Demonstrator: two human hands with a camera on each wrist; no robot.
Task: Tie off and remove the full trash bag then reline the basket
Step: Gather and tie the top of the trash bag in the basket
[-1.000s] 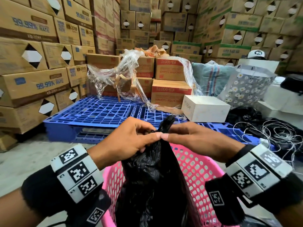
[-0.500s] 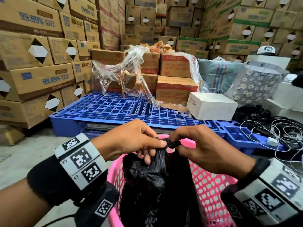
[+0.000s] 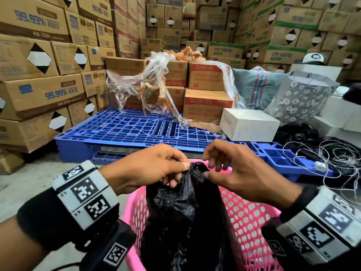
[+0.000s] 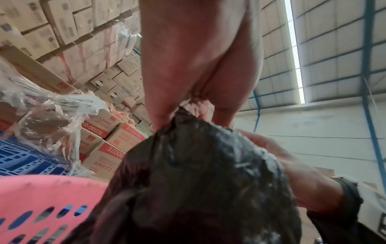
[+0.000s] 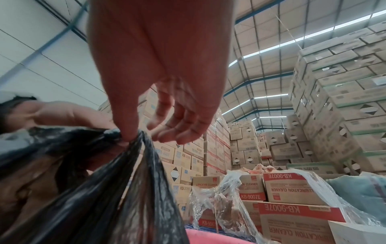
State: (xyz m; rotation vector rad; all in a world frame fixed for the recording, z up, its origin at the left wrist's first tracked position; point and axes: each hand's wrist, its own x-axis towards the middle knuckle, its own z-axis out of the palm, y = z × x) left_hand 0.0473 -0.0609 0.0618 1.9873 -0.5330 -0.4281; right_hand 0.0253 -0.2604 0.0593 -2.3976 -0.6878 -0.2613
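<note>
Two hands meet at the gathered neck of the black bag (image 3: 187, 208). On the left hand (image 3: 144, 169) the fingers are curled tight, clamping the twisted plastic so the knot (image 3: 195, 167) cannot slacken. On the right hand (image 3: 240, 169) the thumb presses the knot while the other fingers spread loose above it, probably letting go of a cinched end, though blur hides the contact. Below, the bag stands inside the pink basket (image 3: 252, 218), not yet lifted out, on the floor before a blue pallet (image 3: 125, 132).
</note>
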